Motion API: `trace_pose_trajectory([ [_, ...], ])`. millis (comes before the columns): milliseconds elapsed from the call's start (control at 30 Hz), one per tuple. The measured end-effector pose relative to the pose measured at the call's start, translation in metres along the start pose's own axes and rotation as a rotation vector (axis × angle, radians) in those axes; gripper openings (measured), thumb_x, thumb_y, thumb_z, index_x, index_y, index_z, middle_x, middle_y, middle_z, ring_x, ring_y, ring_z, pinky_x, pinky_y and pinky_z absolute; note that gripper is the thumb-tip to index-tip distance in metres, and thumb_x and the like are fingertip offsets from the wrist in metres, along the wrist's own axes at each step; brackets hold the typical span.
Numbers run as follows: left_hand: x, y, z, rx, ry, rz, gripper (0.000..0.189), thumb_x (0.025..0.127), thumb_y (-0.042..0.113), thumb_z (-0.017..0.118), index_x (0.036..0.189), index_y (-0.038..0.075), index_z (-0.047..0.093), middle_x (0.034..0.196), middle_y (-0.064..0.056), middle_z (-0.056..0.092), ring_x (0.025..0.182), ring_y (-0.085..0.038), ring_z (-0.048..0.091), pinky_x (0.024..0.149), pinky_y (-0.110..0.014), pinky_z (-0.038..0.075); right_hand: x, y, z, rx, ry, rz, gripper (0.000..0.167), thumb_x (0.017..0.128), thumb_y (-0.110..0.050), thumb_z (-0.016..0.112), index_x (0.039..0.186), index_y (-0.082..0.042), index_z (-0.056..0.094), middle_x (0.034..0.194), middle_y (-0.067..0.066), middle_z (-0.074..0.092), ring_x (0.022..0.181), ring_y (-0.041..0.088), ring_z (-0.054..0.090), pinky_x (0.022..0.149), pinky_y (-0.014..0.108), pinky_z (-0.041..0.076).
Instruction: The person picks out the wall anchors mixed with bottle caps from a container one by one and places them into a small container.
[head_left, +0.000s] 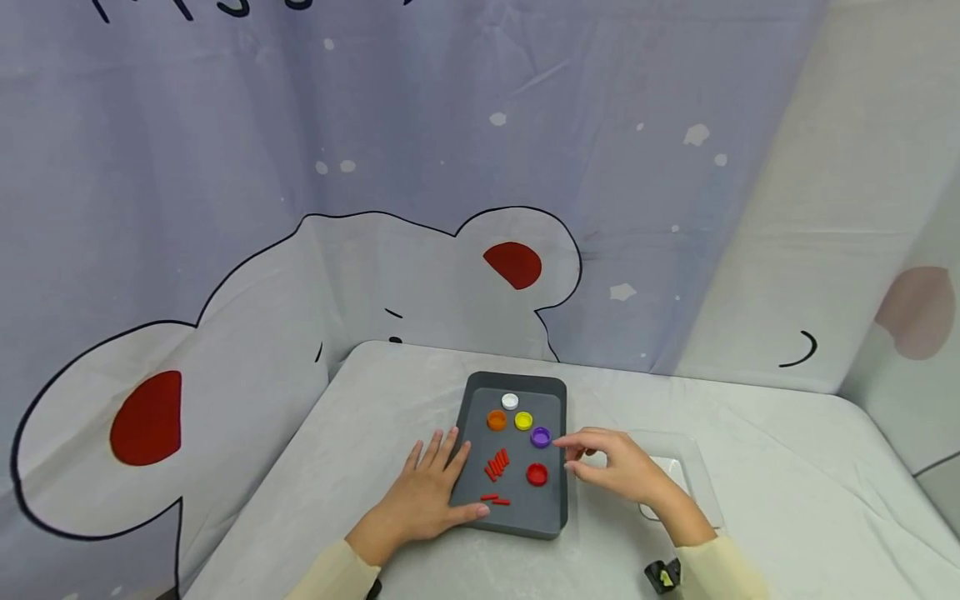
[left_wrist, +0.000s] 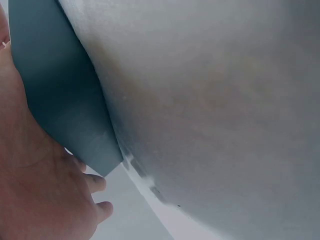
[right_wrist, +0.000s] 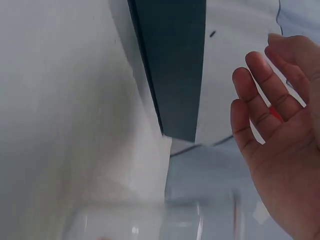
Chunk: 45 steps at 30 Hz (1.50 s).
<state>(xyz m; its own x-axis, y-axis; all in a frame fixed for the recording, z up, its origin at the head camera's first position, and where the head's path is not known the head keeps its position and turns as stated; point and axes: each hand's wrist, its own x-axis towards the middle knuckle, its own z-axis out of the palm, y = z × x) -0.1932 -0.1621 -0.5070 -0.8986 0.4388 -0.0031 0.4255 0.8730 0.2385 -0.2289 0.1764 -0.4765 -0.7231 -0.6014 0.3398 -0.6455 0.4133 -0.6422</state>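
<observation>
A dark grey tray point(head_left: 517, 518) lies on the table. In it sit a white point(head_left: 510, 401), an orange point(head_left: 497, 420), a yellow point(head_left: 523, 421), a purple point(head_left: 541, 437) and a red round cap-like piece point(head_left: 537, 474). Several short red sticks point(head_left: 497, 464) lie left of the red one, and two more red sticks point(head_left: 495, 499) lie nearer the front. With fingers spread, my left hand point(head_left: 423, 497) rests at the tray's left edge, thumb over the front corner. My right hand point(head_left: 618, 467) hovers by the right edge near the purple piece, fingers loosely bent, nothing visible between them.
A clear plastic container point(head_left: 701, 467) stands right of the tray, partly behind my right forearm. White cloth point(head_left: 795, 500) covers the table. A printed curtain point(head_left: 420, 275) hangs behind it.
</observation>
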Motion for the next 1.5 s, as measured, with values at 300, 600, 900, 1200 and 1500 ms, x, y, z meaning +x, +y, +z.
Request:
trace_pose_trajectory([
  [300, 0.000, -0.003, 0.006, -0.017, 0.021, 0.010, 0.103, 0.088, 0.078, 0.051, 0.160, 0.008, 0.030, 0.169, -0.017, 0.014, 0.154, -0.042, 0.013, 0.119, -0.065, 0.011, 0.025, -0.008, 0.026, 0.025, -0.184, -0.021, 0.031, 0.095, -0.018, 0.074, 0.125, -0.015, 0.072, 0.107, 0.006, 0.071, 0.093, 0.020, 0.063, 0.082, 0.039, 0.054],
  [600, 0.002, -0.006, 0.008, 0.015, -0.002, 0.005, 0.106, 0.086, 0.083, 0.048, 0.161, 0.012, 0.029, 0.169, -0.016, 0.012, 0.155, -0.040, 0.012, 0.120, -0.063, 0.013, 0.044, -0.013, 0.046, -0.054, -0.323, -0.070, 0.032, 0.092, -0.014, 0.076, 0.124, -0.014, 0.073, 0.111, 0.004, 0.070, 0.098, 0.021, 0.063, 0.087, 0.032, 0.052],
  [900, 0.002, -0.005, 0.000, 0.017, -0.056, -0.004, 0.107, 0.085, 0.085, 0.047, 0.161, 0.012, 0.027, 0.169, -0.017, 0.010, 0.155, -0.039, 0.010, 0.121, -0.062, 0.012, 0.050, -0.018, 0.062, -0.146, -0.402, -0.056, 0.030, 0.090, -0.016, 0.078, 0.119, -0.024, 0.076, 0.108, -0.008, 0.064, 0.096, 0.009, 0.055, 0.089, 0.025, 0.049],
  [1200, 0.003, -0.005, 0.001, 0.015, -0.065, 0.001, 0.106, 0.086, 0.083, 0.048, 0.162, 0.012, 0.025, 0.170, -0.016, 0.006, 0.156, -0.038, 0.008, 0.121, -0.061, 0.010, 0.065, -0.020, 0.072, -0.216, -0.451, -0.087, 0.029, 0.094, -0.015, 0.073, 0.120, -0.025, 0.075, 0.113, -0.009, 0.064, 0.107, 0.008, 0.057, 0.098, 0.030, 0.048],
  [1500, 0.001, -0.002, -0.004, 0.003, -0.086, 0.003, 0.104, 0.087, 0.081, 0.049, 0.161, 0.011, 0.026, 0.170, -0.017, 0.005, 0.155, -0.039, 0.009, 0.121, -0.061, 0.010, 0.076, -0.020, 0.082, -0.228, -0.510, -0.061, 0.035, 0.093, -0.005, 0.070, 0.121, -0.027, 0.075, 0.110, -0.012, 0.064, 0.109, 0.007, 0.057, 0.101, 0.031, 0.047],
])
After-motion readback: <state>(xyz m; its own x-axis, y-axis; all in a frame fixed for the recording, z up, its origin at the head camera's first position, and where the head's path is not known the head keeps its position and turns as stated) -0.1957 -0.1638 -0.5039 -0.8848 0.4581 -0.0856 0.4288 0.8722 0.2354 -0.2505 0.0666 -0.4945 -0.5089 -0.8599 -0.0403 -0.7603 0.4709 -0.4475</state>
